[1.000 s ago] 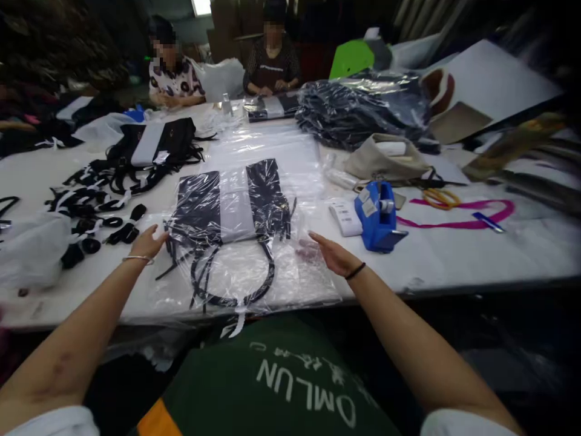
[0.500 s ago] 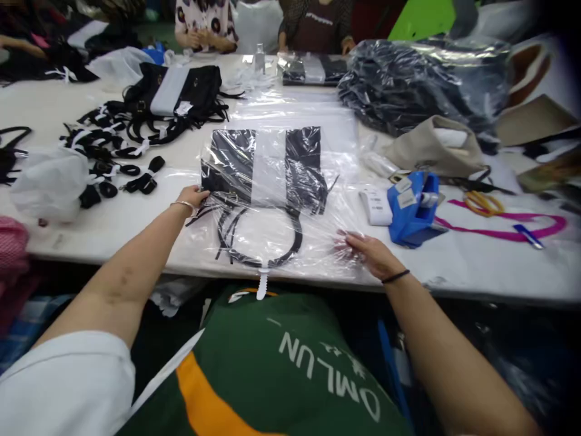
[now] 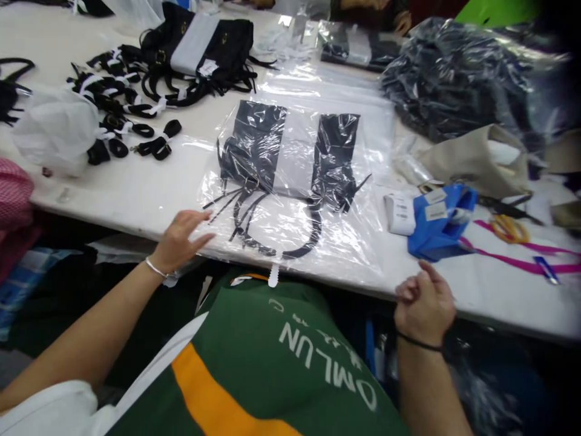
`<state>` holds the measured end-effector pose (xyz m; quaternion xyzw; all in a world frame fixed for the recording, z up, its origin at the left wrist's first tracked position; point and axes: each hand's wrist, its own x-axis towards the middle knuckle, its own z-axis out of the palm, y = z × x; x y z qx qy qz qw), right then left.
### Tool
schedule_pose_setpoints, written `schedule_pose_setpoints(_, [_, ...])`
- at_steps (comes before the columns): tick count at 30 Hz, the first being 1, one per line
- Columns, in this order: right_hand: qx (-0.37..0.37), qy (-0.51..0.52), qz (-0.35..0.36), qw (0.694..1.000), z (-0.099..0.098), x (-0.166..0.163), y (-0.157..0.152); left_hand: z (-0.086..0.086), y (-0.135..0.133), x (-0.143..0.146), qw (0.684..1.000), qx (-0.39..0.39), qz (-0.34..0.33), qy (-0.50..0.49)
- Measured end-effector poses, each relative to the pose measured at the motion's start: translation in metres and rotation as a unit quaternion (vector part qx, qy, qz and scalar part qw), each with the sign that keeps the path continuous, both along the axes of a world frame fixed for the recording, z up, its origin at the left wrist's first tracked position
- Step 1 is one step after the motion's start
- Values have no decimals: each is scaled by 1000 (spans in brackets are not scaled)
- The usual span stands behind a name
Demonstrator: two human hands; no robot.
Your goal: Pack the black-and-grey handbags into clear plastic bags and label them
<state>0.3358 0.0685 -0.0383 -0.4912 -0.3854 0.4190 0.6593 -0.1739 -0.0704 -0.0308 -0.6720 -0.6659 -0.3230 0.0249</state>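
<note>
A black handbag (image 3: pixel 258 136) with a pale wrap (image 3: pixel 295 154) round its middle lies inside a clear plastic bag (image 3: pixel 354 242) on the table. Its curved black handle (image 3: pixel 313 233) points towards me, and a white tie hangs at the near edge. My left hand (image 3: pixel 181 242) is open beside the bag's lower left corner, thumb and fingers apart, holding nothing. Off the lower right of the plastic, at the table's front edge, my right hand (image 3: pixel 426 303) has its fingers curled in, with nothing visible in them. The blue tape dispenser (image 3: pixel 440 224) stands just beyond it.
Another wrapped black bag (image 3: pixel 204 48) and bundled black straps (image 3: pixel 122 85) lie at left. Flat clear bags (image 3: pixel 376 115) sit behind the handbag. To the right are a label stack (image 3: pixel 399 215), a beige bag (image 3: pixel 476 157), a pink ribbon (image 3: pixel 508 260) and a large plastic-wrapped black bundle (image 3: pixel 454 79).
Both hands have let go of the plastic bag and drawn back towards me, the right also moving outward. My view has tilted down, and the bagged handbag still lies on the table.
</note>
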Motion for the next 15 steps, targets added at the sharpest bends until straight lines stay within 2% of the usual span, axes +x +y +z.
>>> schedule_pose_setpoints(2, [59,-53,69,994,13,-40,-13,-11,14,24,985,-9,-167,46])
schedule_pose_setpoints(4, [76,-141,234,959,23,-83,-27,-18,30,37,968,4,-246,48])
schedule_pose_setpoints(6, [103,-234,420,871,27,-124,-37,-14,43,41,966,45,-256,2])
schedule_pose_setpoints(7, [130,-270,491,818,27,-143,-39,-9,46,41,966,68,-246,-28])
schedule_pose_setpoints(8, [164,-303,532,774,25,-160,-37,-1,49,41,966,89,-236,-54])
schedule_pose_setpoints(9, [198,-338,542,743,22,-178,-32,8,50,42,964,109,-230,-73])
schedule_pose_setpoints(11, [236,-427,501,714,14,-212,-12,27,50,47,958,151,-227,-87])
schedule_pose_setpoints(13, [232,-530,443,685,5,-246,15,40,49,55,950,186,-238,-80])
schedule_pose_setpoints(15, [222,-605,426,635,-2,-277,44,45,50,62,942,208,-253,-74])
